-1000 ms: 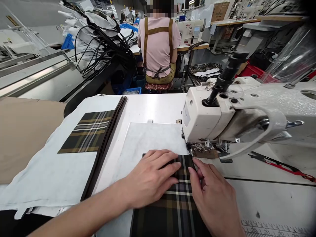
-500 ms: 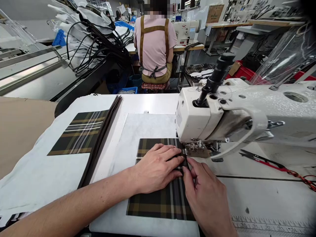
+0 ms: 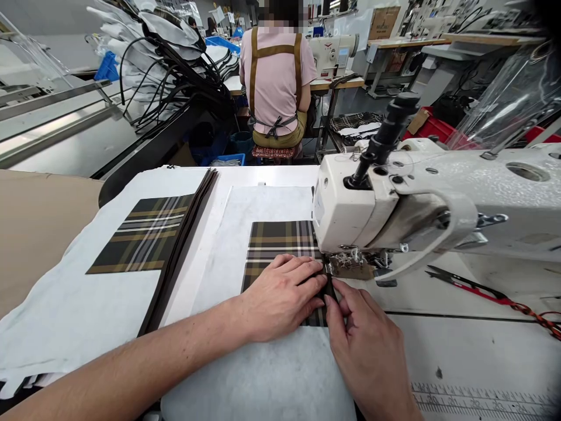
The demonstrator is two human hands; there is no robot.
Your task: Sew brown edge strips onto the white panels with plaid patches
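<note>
A dark plaid fabric piece (image 3: 280, 235) lies on a larger white fabric panel (image 3: 258, 380), its right edge running under the needle area of the white sewing machine (image 3: 342, 204). Flat across the plaid rests my left hand (image 3: 280, 299), fingers stretched toward the presser foot (image 3: 328, 266) and holding nothing. Just right of those fingertips, my right hand (image 3: 372, 342) is closed, thumb and forefinger pinching a narrow dark edge strip (image 3: 331, 287) along the panel's side. The needle itself is hidden behind the machine head.
Left on the table, more white panels (image 3: 56, 310) with dark edging and a plaid patch (image 3: 144, 234) lie stacked. Red-handled snips (image 3: 473, 287) and a ruler scale (image 3: 482, 400) are at right. Ahead, a person (image 3: 278, 88) sits facing away beside a heap of panels (image 3: 162, 58).
The plaid piece and white panel have slid away from me past the presser foot; the plaid's near edge now shows just below my left hand. Both hands keep nearly the same places.
</note>
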